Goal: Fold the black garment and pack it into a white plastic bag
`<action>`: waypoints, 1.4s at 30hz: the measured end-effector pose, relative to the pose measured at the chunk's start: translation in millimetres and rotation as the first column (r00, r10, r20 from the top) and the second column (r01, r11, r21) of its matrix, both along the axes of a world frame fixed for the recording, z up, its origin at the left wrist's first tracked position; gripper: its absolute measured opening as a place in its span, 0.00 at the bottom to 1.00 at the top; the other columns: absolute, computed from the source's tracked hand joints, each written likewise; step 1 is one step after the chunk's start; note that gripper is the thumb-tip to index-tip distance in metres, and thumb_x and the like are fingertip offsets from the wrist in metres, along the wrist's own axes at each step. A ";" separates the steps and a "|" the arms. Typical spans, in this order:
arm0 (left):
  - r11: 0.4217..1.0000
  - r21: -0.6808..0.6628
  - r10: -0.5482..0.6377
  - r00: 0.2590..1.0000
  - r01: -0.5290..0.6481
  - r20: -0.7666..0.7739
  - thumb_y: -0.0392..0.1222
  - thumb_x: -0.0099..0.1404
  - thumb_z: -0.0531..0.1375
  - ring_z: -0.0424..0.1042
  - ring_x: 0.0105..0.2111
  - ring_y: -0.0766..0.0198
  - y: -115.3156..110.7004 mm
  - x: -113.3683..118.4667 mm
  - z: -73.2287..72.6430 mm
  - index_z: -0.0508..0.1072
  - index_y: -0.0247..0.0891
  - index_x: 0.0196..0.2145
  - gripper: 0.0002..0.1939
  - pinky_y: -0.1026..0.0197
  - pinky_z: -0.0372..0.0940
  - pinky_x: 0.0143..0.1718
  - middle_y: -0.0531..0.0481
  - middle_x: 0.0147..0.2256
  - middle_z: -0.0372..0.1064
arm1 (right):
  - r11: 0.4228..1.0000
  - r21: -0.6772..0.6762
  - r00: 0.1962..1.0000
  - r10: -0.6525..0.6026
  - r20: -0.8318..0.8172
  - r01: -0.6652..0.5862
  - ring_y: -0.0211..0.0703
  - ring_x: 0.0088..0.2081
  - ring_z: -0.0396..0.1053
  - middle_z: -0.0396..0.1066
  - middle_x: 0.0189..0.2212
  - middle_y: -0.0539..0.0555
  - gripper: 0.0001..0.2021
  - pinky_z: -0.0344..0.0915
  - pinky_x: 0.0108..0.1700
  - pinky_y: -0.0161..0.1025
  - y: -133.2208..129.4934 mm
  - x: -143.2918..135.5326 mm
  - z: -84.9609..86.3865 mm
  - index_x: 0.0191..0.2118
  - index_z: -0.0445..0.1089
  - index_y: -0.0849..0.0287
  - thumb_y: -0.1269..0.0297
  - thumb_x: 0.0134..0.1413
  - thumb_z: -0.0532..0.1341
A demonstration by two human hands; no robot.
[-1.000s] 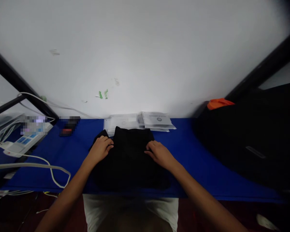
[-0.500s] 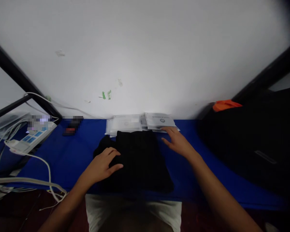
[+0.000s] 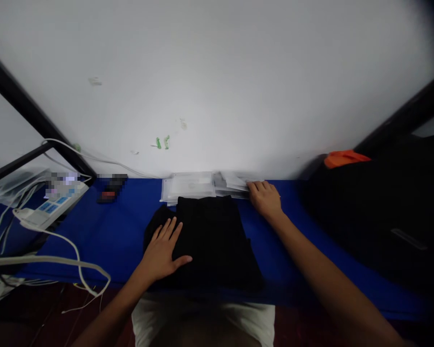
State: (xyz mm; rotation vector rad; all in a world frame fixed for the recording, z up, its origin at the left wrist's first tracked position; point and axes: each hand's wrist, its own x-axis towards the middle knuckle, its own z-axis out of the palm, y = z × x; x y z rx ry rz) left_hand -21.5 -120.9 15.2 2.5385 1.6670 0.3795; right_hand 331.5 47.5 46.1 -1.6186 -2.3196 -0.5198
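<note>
A folded black garment (image 3: 211, 241) lies on the blue surface in front of me, with a separate dark fold at its left side. My left hand (image 3: 161, 250) rests on that left part, palm down and fingers spread. At the wall, my right hand (image 3: 265, 197) has its fingers curled over the right edge of a clear plastic bag (image 3: 237, 181) on the right-hand pile. The bag's top looks bent and blurred. My fingertips are partly hidden. Beside it lies another pile of flat frosted plastic bags (image 3: 190, 185).
A white power strip (image 3: 56, 207) with looping white cables (image 3: 67, 241) sits at the left. Near it is a dark blurred-out object (image 3: 112, 188). A large black bag or cloth heap (image 3: 376, 207) with an orange piece (image 3: 345, 158) fills the right.
My right hand has closed on the right-hand plastic bag, which has shifted and bent, its print no longer readable. My left hand has flattened and spread on the garment.
</note>
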 end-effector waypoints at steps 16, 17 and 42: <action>0.858 0.513 -0.187 0.948 0.029 0.259 0.27 0.65 0.53 0.72 0.44 0.56 5.3 23.2 41.9 0.73 0.41 0.43 0.15 0.51 0.66 0.45 0.48 0.38 0.75 | 0.741 0.212 0.748 0.661 -0.058 -0.637 0.49 0.38 0.69 0.75 0.38 0.59 0.11 0.68 0.43 0.47 -115.9 -65.5 8.9 0.47 0.70 0.62 0.73 0.63 0.53; 0.863 0.505 -0.159 0.954 0.008 0.256 0.27 0.65 0.53 0.72 0.44 0.56 4.4 18.0 40.8 0.73 0.42 0.42 0.14 0.51 0.66 0.45 0.48 0.38 0.75 | 0.748 0.201 0.747 0.658 -0.093 -0.633 0.48 0.37 0.69 0.74 0.36 0.59 0.11 0.69 0.41 0.47 -114.4 -58.5 5.6 0.45 0.70 0.61 0.74 0.63 0.52; 0.796 0.572 -0.389 0.891 0.196 0.235 0.32 0.67 0.57 0.71 0.34 0.61 6.4 75.6 54.8 0.72 0.39 0.35 0.05 0.55 0.63 0.37 0.49 0.33 0.75 | 0.663 0.165 0.427 0.632 -0.647 -0.730 0.42 0.35 0.67 0.69 0.33 0.53 0.13 0.69 0.36 0.39 -140.3 -87.6 16.2 0.45 0.61 0.54 0.78 0.60 0.52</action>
